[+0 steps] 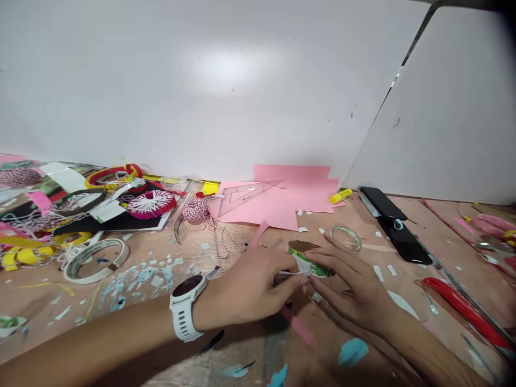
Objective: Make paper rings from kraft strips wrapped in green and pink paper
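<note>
A small cardboard tube (307, 260) wrapped in green-and-white paper lies between my hands, its brown inner end showing. My left hand (250, 287), with a white wristwatch (187, 306), presses its fingertips against the tube's near side. My right hand (346, 282) rests its fingers over the top of the tube. A narrow pink paper strip (260, 234) runs from beyond my hands and reappears below them (298, 325). Its middle is hidden by my hands, so I cannot tell how it meets the tube.
Pink paper (290, 185) with a plastic set square (245, 196) lies ahead, near a yellow glue stick (341, 196), twine ball (194, 209) and clear tape roll (345, 239). A black slab (403, 236) lies right, a red-handled tool (463, 312) front right, and craft scraps left before a white wall (201, 80).
</note>
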{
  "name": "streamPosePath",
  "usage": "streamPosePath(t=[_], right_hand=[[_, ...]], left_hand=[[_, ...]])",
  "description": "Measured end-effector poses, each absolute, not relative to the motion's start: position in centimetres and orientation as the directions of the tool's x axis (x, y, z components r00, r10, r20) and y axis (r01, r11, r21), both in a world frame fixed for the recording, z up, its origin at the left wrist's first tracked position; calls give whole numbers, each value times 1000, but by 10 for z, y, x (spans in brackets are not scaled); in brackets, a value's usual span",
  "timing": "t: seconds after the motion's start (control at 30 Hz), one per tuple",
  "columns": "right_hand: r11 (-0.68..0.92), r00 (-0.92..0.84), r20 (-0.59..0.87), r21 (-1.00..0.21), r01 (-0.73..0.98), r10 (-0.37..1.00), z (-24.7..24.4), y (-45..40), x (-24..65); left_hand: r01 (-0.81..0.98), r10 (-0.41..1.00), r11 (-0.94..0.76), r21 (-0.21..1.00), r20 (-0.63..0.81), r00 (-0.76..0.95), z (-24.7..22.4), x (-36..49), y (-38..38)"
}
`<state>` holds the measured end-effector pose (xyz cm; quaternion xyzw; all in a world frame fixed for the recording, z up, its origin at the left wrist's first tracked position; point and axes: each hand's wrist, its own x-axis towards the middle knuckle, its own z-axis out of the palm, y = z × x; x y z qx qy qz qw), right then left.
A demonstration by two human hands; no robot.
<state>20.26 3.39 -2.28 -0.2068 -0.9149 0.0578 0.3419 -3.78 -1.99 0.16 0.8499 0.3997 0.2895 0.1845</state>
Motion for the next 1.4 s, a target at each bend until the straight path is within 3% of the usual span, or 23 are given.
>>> streamPosePath(t=[0.1,0.2,0.4,0.67,0.93,1.1,1.27,1.4], right_hand=[[905,-667,615,-235,355,421,-23,35,204],[900,-652,625,-239,363,429,-21,36,204],[895,-632,636,-279,348,443,-15,36,209],[820,-561,599,-442,364,571,-15,42,213],[797,-545,583,-482,364,602,-14,43,213],[653,-509,414,-558,512,754,-17,40,213],[614,-566,298,-591,523,769,-23,29,204],[594,-620,243,-663,454,746,-24,19,196]], left_hand=[[517,833,-516,682,261,487,8,-42,-16],[474,828,-495,728,230,511,14,-48,-13],[498,869,-402,768,149,472,22,-65,-5],[540,918,-293,790,74,390,36,-87,7],[553,929,-312,772,128,346,40,-100,14],[517,913,-309,798,96,397,40,-100,14],[461,900,-278,843,60,432,40,-84,3],[336,885,-302,892,131,447,43,-66,-8]])
